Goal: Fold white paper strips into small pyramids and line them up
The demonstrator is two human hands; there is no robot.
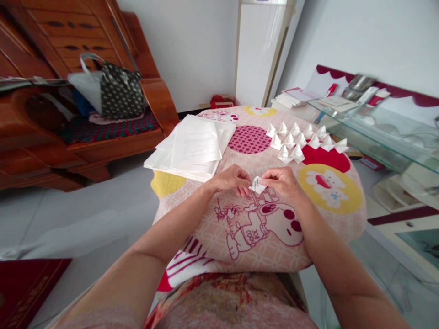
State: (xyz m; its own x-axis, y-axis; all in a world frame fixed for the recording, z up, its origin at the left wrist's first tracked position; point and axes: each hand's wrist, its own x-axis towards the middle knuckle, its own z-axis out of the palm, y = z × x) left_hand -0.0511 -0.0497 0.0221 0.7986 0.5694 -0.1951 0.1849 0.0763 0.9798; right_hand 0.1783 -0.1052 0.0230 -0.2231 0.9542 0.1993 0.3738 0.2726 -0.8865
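Observation:
Between my two hands is a small folded piece of white paper (258, 185) with dark print on it, roughly diamond-shaped. My left hand (236, 179) pinches its left side, and my right hand (279, 179) pinches its right corner. Both hands are just above the round table covered by a pink patterned cloth (206, 228). Beyond my right hand stand several folded paper boats (295, 139) in rows, all white. A stack of white paper sheets (195, 146) lies past my left hand, the top sheet faintly printed.
A glass-topped cabinet (377, 123) holding papers, a metal container and other items runs along the right. On the left, a wooden sofa (157, 100) bears a dark patterned bag (121, 91). A tall white appliance (259, 50) stands by the back wall.

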